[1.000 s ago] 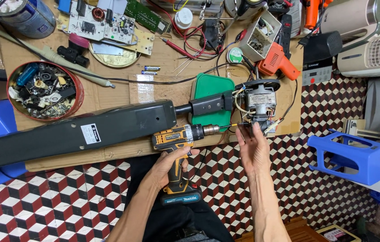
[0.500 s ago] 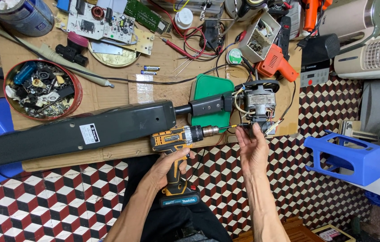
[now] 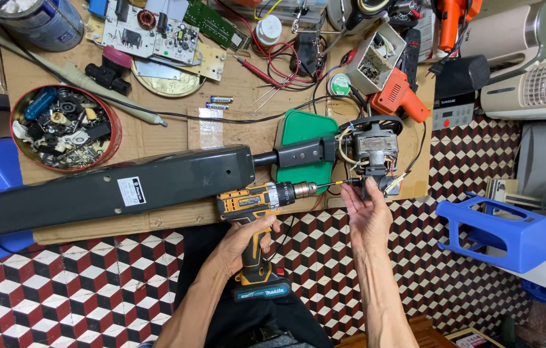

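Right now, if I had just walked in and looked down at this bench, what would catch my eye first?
Probably the yellow and black cordless drill in the left hand, its bit aimed at the small electric motor that the right hand steadies at the bench edge. Next, the long dark housing lying across the cardboard-covered bench, and the round red tin of loose parts at the far left.

The long dark grey plastic fan stand (image 3: 105,190) lay across the brown cardboard-covered table (image 3: 176,222) and blocked the way to the back. A round red tin of small parts (image 3: 64,127) and a green plastic lid (image 3: 305,132) filled more room. The checkered tile floor (image 3: 93,290) by the blue plastic stool (image 3: 495,225) was open.
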